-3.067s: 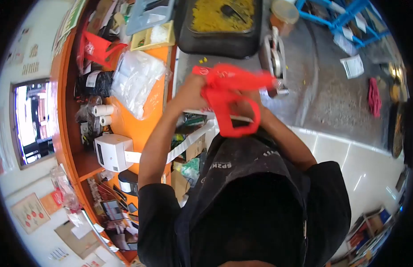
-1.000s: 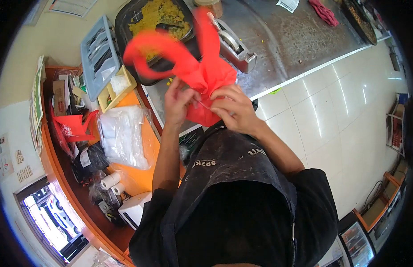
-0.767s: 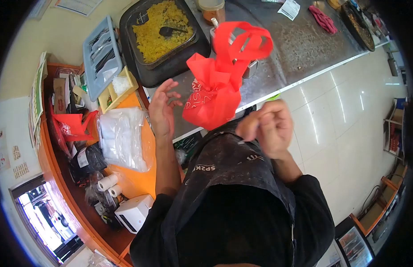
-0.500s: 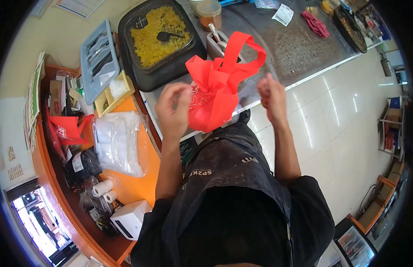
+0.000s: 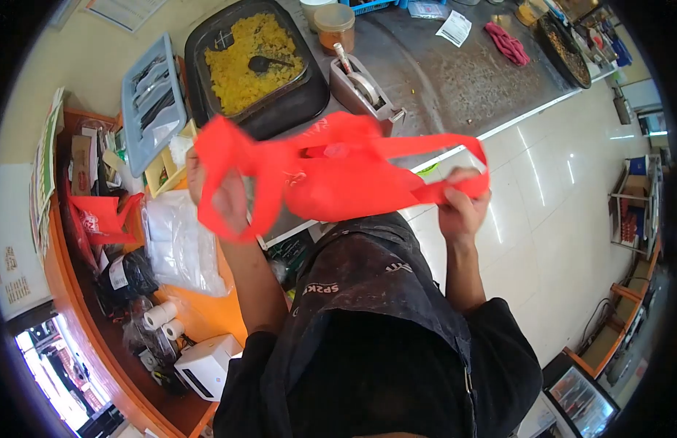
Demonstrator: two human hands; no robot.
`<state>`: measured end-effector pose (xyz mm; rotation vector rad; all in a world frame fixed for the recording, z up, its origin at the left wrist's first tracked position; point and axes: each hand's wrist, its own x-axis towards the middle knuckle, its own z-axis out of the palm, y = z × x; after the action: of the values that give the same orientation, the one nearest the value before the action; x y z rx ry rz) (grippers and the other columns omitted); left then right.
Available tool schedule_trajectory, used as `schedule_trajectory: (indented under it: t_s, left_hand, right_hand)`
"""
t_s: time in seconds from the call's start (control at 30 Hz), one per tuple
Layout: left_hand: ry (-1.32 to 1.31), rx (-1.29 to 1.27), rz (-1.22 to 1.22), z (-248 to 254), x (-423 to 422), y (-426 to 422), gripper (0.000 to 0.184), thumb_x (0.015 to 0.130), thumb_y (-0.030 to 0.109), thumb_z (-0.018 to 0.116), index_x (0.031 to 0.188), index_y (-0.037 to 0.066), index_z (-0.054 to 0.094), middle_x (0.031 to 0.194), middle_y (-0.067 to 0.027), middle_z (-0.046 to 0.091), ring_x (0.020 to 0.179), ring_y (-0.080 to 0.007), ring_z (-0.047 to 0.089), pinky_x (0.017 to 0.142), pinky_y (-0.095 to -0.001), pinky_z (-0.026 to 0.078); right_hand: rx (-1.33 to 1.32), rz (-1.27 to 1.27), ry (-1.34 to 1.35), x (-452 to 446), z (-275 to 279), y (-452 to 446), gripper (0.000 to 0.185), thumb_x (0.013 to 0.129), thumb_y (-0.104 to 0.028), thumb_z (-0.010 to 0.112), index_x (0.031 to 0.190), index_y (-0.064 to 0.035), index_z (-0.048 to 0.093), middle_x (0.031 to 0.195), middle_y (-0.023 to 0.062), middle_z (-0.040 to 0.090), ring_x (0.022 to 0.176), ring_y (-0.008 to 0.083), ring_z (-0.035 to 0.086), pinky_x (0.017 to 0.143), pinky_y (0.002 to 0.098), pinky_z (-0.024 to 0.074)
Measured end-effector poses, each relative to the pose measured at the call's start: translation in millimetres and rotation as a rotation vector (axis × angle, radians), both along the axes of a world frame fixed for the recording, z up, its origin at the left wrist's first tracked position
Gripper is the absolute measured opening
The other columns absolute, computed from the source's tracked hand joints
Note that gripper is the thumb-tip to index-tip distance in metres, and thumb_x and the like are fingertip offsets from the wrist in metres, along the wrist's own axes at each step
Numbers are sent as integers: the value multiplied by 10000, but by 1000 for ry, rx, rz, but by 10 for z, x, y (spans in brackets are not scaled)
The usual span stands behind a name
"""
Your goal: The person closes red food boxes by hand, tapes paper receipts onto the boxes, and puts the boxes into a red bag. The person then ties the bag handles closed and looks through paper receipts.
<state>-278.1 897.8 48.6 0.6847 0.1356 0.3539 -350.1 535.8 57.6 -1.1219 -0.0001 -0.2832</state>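
Between your two hands, the red bag point(image 5: 346, 193) is spread sideways by its handles. Your right hand point(image 5: 464, 212) has fingers curled closed on one handle; your left hand point(image 5: 230, 198) sits at the other loop, half hidden by the strap, can't tell how closed. Best to pull evenly, hands level, straps untwisted, bag clear of the tape dispenser point(image 5: 362, 89) just beyond it and the black tray point(image 5: 311, 95) past your left hand.

- Before me: bag point(image 5: 338, 191), between my left hand point(image 5: 232, 198) and right hand point(image 5: 464, 213).
- Beyond it: tape dispenser point(image 5: 346, 89), right of the pan point(image 5: 318, 91).
- In the pan: food point(image 5: 243, 40), spoon point(image 5: 259, 64) on top.
- Farther right, on the counter point(image 5: 433, 80): cloth point(image 5: 507, 44).
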Motion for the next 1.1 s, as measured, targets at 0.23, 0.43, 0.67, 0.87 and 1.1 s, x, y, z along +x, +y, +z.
schedule_trajectory:
  t_s: [0.23, 0.43, 0.67, 0.87, 1.1]
  left_hand:
    - [-374, 831, 111, 612, -383, -470, 571, 829, 394, 668, 1242, 41, 490, 1132, -139, 516, 1043, -271, 522, 908, -432, 425]
    - [-548, 1862, 80, 862, -339, -1168, 601, 694, 136, 742, 1270, 131, 573, 1134, -135, 569, 1158, -287, 486, 1054, -506, 295]
    - [-445, 676, -171, 595, -161, -559, 372, 881, 401, 577, 1071, 81, 579, 857, -46, 583, 992, -299, 548, 1081, -554, 263]
    - [-141, -117, -173, 950, -99, -262, 467, 934, 446, 507, 1158, 36, 527, 882, -77, 535, 971, -321, 517, 1063, -544, 301]
    - [-150, 615, -88, 1274, 79, 398, 497, 902, 228, 536, 1325, 0, 407, 893, -55, 469, 845, -217, 480, 895, -446, 396]
  right_hand:
    - [-548, 235, -285, -144, 403, -93, 139, 654, 29, 645, 771, -24, 699, 620, 92, 595, 500, 188, 541, 462, 282, 389]
    - [-590, 422, -514, 25, 601, 105, 258, 544, 51, 594, 753, -22, 729, 537, 79, 529, 396, 198, 494, 416, 291, 369]
    - [-508, 406, -471, -28, 583, 39, 278, 496, 36, 585, 728, -23, 727, 539, 79, 531, 381, 187, 477, 398, 280, 342]
    - [-625, 353, -376, -107, 632, -113, 170, 613, -42, 665, 775, -50, 718, 576, 72, 567, 474, 184, 542, 459, 304, 367]
    - [-677, 416, 29, -386, 824, -937, 555, 632, -328, 824, 1044, 17, 683, 863, 72, 664, 572, 106, 483, 526, 269, 352]
